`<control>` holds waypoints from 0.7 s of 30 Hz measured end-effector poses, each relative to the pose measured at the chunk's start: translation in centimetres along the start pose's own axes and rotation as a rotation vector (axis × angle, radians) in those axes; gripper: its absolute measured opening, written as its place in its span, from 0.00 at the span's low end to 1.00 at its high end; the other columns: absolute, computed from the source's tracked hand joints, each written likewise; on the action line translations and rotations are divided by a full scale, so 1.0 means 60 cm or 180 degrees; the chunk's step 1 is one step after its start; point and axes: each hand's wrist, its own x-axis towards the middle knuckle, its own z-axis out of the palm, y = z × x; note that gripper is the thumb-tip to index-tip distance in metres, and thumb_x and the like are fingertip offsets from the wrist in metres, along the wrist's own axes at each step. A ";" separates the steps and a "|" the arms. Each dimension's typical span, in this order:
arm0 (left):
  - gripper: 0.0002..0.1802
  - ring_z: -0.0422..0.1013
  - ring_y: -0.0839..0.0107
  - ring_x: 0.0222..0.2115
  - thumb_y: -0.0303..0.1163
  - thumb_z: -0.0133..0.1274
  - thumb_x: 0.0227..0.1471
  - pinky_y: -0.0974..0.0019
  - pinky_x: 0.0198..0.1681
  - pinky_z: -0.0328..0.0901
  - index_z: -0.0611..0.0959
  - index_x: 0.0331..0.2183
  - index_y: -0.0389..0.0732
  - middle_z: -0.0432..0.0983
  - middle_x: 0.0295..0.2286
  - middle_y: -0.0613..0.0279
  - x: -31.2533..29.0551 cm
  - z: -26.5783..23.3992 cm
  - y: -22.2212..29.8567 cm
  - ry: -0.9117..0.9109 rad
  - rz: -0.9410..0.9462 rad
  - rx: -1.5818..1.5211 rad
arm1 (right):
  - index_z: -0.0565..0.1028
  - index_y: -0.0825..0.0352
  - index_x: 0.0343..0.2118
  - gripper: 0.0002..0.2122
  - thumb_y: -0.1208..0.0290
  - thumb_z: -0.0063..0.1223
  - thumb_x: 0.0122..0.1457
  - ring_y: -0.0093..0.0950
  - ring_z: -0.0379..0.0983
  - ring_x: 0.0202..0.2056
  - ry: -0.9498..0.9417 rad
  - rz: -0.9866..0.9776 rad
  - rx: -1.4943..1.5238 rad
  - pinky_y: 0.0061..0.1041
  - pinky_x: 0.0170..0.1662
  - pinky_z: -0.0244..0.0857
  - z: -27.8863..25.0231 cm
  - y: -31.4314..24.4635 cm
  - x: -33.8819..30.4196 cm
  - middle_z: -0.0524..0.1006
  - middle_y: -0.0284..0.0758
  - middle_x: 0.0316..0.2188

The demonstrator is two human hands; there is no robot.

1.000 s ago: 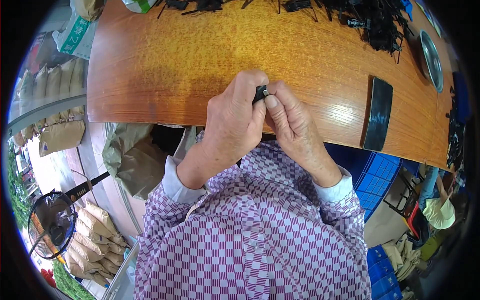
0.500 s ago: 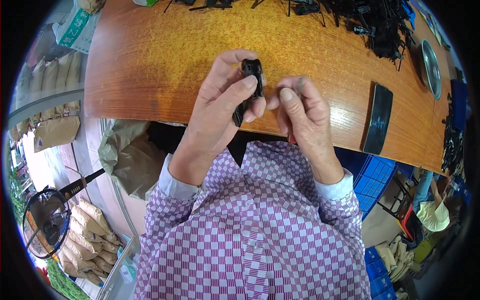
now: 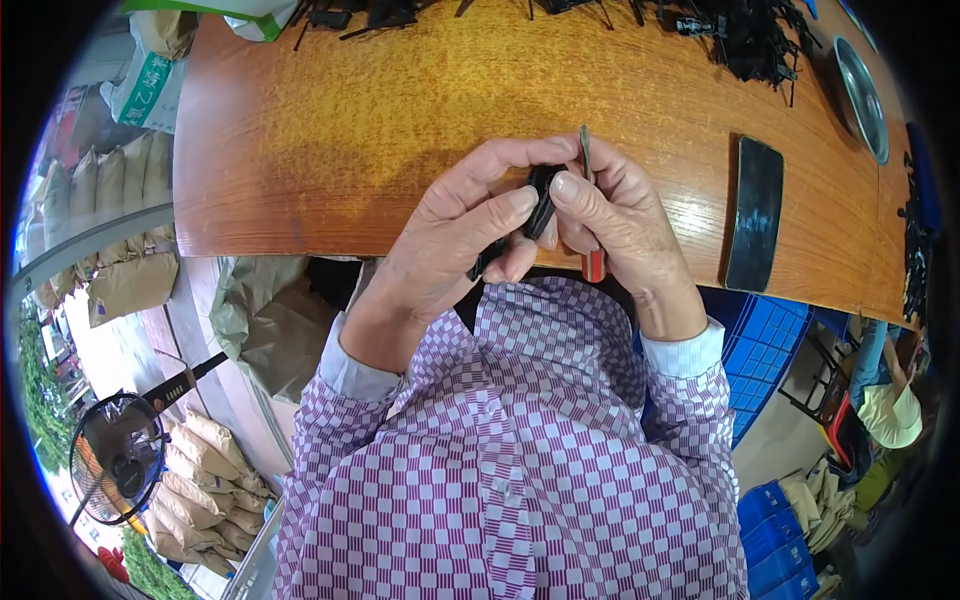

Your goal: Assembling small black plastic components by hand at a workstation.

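Note:
Above the table's near edge, my left hand (image 3: 435,225) is closed around a black plastic part (image 3: 541,208), pinched between thumb and fingers. The part's lower end shows by the fingertips, and the rest is covered. My right hand (image 3: 635,225) has come against the same part, its thumb at the upper right side. Held within the right fingers is a slim tool with a red handle (image 3: 595,266); its metal tip sticks up past the index finger. Whether that tip is a blade or a driver I cannot tell.
A black phone-like slab (image 3: 754,215) lies to the right on the wooden table (image 3: 330,150). Black parts (image 3: 750,55) are heaped at the far right, beside a metal bowl (image 3: 860,100). A paper sack (image 3: 265,325) stands below the left edge; a blue crate (image 3: 762,345) sits below the right.
My right hand has moved left onto the black part, and its tool now stands upright. My left hand has shifted right and slightly down with the part. The whole view has shifted slightly.

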 end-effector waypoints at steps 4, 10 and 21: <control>0.20 0.66 0.82 0.20 0.27 0.44 0.58 0.81 0.20 0.58 0.67 0.53 0.38 0.72 0.29 0.61 0.002 0.012 0.000 0.0077 0.0065 0.0793 | 0.69 0.67 0.45 0.14 0.68 0.53 0.58 0.11 0.55 0.16 0.0015 -0.0146 -0.0262 0.11 0.17 0.47 -0.011 0.001 -0.003 0.66 0.22 0.19; 0.22 0.67 0.84 0.27 0.21 0.45 0.55 0.81 0.26 0.59 0.68 0.52 0.37 0.74 0.33 0.64 0.013 0.011 -0.023 0.0337 0.1361 0.2741 | 0.69 0.67 0.46 0.14 0.64 0.48 0.62 0.11 0.55 0.15 0.0269 -0.0456 -0.1151 0.11 0.17 0.46 0.003 0.001 -0.009 0.64 0.23 0.17; 0.22 0.70 0.79 0.38 0.20 0.46 0.55 0.77 0.41 0.64 0.68 0.52 0.38 0.74 0.36 0.65 -0.016 -0.001 0.002 0.0934 0.1033 0.2076 | 0.62 0.65 0.52 0.17 0.61 0.34 0.67 0.12 0.51 0.14 0.0014 0.0237 -0.0308 0.12 0.16 0.43 0.070 0.003 -0.008 0.61 0.24 0.16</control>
